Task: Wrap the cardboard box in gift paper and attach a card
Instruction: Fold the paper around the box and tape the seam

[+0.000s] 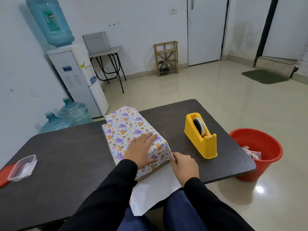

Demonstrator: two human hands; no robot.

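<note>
A box covered in animal-print gift paper (126,130) lies lengthwise in the middle of the dark table (66,155). My left hand (141,149) rests flat on its near top with straight fingers, pressing the paper down. My right hand (183,164) is at the box's near right corner and pinches the paper's edge there. A white flap of the paper (153,192), its blank side up, hangs over the table's front edge onto my lap. The cardboard itself is hidden under the paper.
A yellow tape dispenser (201,135) stands to the right of the box. A clear plastic container (22,167) with a red lid beside it sits at the table's left edge. A red bucket (256,154) with paper scraps stands on the floor to the right.
</note>
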